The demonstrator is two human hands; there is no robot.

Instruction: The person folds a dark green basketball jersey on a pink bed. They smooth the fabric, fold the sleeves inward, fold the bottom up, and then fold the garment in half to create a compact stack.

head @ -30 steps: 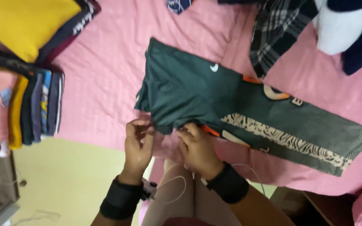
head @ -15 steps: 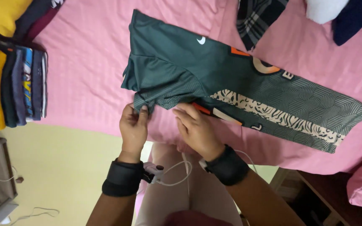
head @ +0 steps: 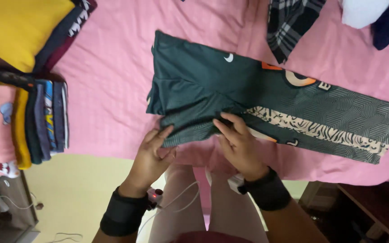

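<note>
Head view: I see dark green jersey (head: 212, 94) lying flat on pink bedsheet (head: 113, 81), partly folded at left end, patterned band running toward right. My left hand (head: 151, 155) open, fingers spread, fingertips touching jersey's near edge; clamping nothing. My right hand (head: 239, 144) open, palm down, fingers pressing on jersey near fold; no pinch visible. Stack of folded clothes (head: 39, 119) at left, well apart. Plaid garment (head: 291, 22) top right.
</note>
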